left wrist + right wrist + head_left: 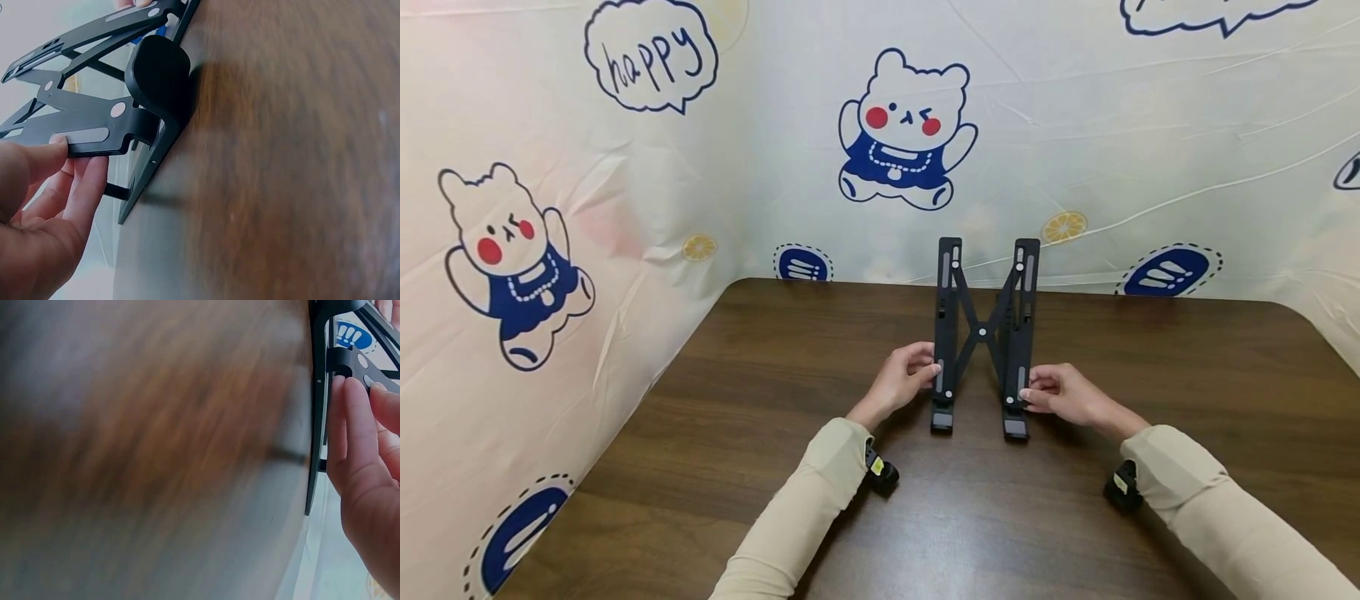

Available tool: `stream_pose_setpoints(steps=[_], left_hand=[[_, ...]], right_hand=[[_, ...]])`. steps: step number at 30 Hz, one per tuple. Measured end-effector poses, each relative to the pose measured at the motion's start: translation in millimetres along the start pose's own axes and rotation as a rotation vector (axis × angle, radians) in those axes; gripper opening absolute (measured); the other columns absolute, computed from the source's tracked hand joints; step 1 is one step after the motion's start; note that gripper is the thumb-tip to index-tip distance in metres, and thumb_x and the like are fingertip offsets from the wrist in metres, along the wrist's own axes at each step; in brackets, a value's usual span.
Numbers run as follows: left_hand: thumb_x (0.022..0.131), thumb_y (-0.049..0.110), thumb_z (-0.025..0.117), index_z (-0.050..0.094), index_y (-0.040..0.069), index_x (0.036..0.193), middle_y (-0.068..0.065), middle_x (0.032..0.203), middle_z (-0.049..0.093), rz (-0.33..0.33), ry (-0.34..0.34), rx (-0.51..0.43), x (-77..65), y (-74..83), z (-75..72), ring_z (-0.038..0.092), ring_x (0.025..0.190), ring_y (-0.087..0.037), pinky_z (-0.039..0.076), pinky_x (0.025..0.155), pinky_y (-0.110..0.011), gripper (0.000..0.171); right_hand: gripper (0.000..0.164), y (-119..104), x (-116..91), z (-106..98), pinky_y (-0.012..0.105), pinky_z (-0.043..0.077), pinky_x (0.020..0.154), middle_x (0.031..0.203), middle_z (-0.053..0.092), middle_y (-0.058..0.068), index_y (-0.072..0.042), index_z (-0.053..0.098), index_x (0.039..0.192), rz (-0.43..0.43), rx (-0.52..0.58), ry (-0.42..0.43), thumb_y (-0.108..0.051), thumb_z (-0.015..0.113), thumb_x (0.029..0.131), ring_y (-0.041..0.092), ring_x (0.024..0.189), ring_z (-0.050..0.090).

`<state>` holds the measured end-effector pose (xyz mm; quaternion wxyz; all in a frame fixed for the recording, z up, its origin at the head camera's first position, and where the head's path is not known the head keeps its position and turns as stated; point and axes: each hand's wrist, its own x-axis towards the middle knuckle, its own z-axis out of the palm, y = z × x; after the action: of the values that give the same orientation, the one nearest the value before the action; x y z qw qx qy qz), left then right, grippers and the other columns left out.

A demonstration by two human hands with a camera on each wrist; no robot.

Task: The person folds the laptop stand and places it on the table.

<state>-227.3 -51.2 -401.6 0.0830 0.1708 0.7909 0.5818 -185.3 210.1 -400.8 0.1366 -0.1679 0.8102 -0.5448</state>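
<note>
A black folding laptop stand (982,332) stands on the brown wooden table, its two long side rails joined by an X-shaped brace. Grey pads line the rails, and a curled lip (159,72) ends the near side. My left hand (906,377) pinches the lower part of the left rail, thumb on the top face and fingers beneath, as the left wrist view shows. On the other side my right hand (1063,393) pinches the right rail near its front end in the same way. In the right wrist view the fingers (357,419) lie under the rail edge.
The wooden table (715,467) reaches back to a pale curtain (775,167) printed with bears and speech bubbles. Light sleeves (808,508) cover both forearms, and a small black camera (882,473) is strapped at the left wrist, another camera (1123,487) at the right.
</note>
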Motion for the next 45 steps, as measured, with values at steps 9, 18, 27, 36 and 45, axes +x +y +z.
stream_pose_setpoints(steps=[9,18,27,36,45], left_hand=[[0.084,-0.005,0.055,0.054,-0.006,0.108,-0.021,0.095,0.06,-0.008,-0.024,0.001,-4.8,17.0,4.9,0.06,0.084,-0.026,0.051,0.069,-0.035,0.024],[0.085,-0.002,0.055,0.055,-0.003,0.108,-0.017,0.093,0.06,0.004,-0.03,0.013,1.3,7.6,10.9,0.061,0.081,-0.022,0.052,0.066,-0.029,0.023],[0.084,-0.002,0.056,0.055,-0.001,0.108,-0.014,0.093,0.061,-0.008,-0.04,0.007,4.7,6.5,17.7,0.06,0.082,-0.02,0.051,0.065,-0.026,0.024],[0.084,0.0,0.057,0.055,-0.001,0.109,-0.014,0.092,0.061,-0.002,-0.036,0.022,3.2,8.1,21.2,0.061,0.081,-0.021,0.052,0.066,-0.027,0.025],[0.084,0.002,0.057,0.055,0.001,0.111,-0.014,0.094,0.061,-0.005,-0.041,0.042,2.5,10.4,26.0,0.061,0.085,-0.021,0.051,0.066,-0.026,0.027]], right_hand=[[0.01,-4,5,8,0.03,0.051,0.068,0.073,0.055,0.008,0.012,0.05,0.08,-0.006,0.03,-0.002,0.004,0.054,0.085,0.012,0.07,0.056],[0.01,-4,9,11,0.032,0.051,0.069,0.07,0.054,0.004,0.01,0.05,0.08,-0.002,0.004,-0.023,0.002,0.054,0.086,0.013,0.07,0.056],[0.011,-5,12,14,0.031,0.051,0.068,0.07,0.055,0.004,0.009,0.05,0.079,-0.002,0.007,-0.016,0.002,0.055,0.085,0.014,0.07,0.057],[0.01,-8,15,18,0.031,0.051,0.068,0.071,0.055,0.007,0.007,0.053,0.08,0.01,-0.031,-0.017,-0.002,0.056,0.085,0.016,0.07,0.057],[0.011,-9,19,23,0.03,0.051,0.068,0.074,0.057,0.011,0.01,0.057,0.089,0.019,-0.008,-0.012,0.0,0.056,0.084,0.016,0.07,0.056]])
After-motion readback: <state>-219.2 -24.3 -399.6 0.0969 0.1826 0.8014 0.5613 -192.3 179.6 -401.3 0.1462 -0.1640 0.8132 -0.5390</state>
